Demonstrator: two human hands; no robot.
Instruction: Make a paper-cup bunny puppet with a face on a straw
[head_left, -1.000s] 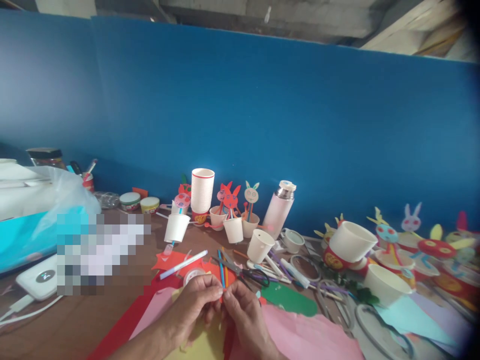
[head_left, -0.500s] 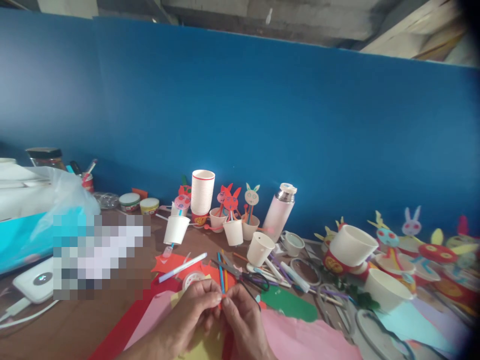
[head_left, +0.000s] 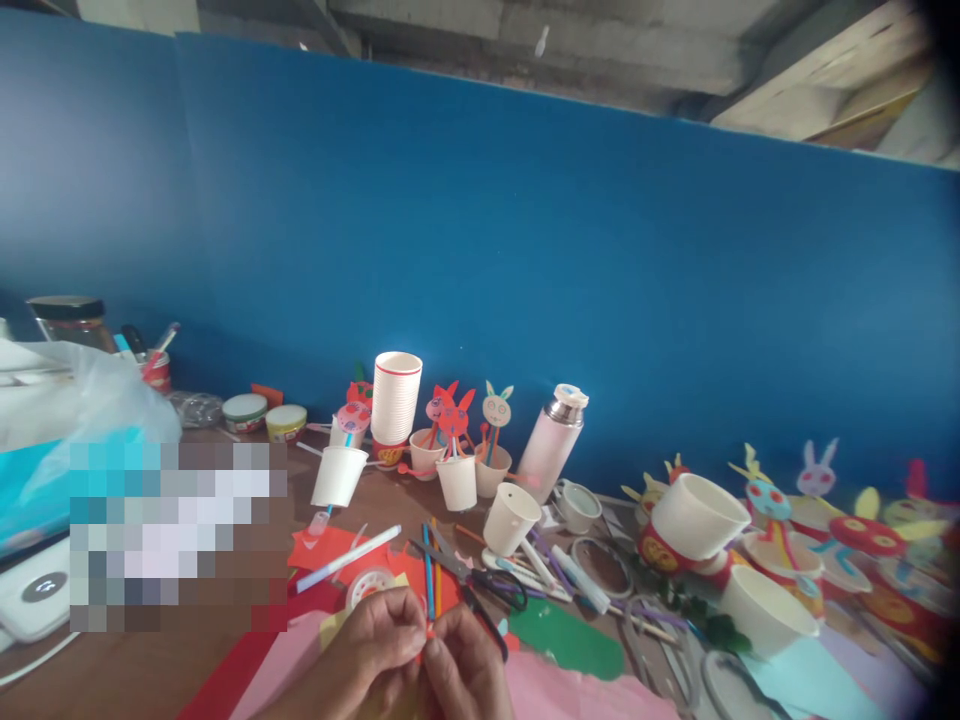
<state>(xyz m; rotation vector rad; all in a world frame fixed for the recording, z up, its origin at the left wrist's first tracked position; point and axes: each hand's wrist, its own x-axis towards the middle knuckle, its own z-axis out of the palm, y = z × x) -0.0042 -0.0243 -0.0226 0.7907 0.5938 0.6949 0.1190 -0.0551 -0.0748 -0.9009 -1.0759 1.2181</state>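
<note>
Left hand (head_left: 377,645) and right hand (head_left: 468,665), fingers pinched together, hold a small red piece (head_left: 430,631) between them, its long axis unclear.

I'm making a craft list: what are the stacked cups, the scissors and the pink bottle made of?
The stacked cups look like matte paper: pale and dull, with thin rims. The scissors seem to have metal blades, grey with a dull sheen, and black handles, probably plastic. The pink bottle has a shiny, silvery neck, likely steel; its smooth body could be painted metal or plastic.
</note>
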